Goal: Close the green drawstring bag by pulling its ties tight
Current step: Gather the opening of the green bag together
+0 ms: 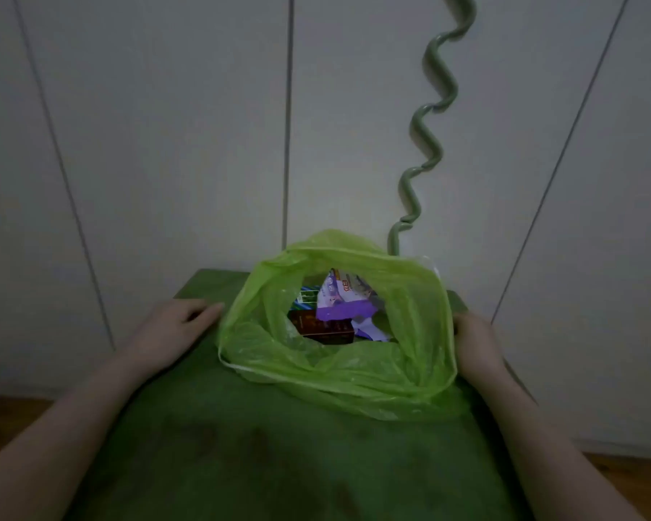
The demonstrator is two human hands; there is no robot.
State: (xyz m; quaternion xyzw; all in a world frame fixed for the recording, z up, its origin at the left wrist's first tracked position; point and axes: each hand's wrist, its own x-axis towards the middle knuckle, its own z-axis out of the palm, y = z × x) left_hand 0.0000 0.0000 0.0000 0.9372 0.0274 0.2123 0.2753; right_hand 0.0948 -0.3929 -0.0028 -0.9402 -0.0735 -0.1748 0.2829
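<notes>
Hands (177, 321) (474, 338) flank crinkled translucent green bag (354, 374), mouth gaping.

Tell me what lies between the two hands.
In the head view, the open green bag lies between the left hand and the right hand, resting on the green cloth. Boxes show through its mouth.

Dim, flat, greyish light throughout, without glare or hard shadows. Softly blurred overall, forearms smeared near the bottom corners. Wall seams (287, 118) splayed outward by wide-angle distortion.
</notes>
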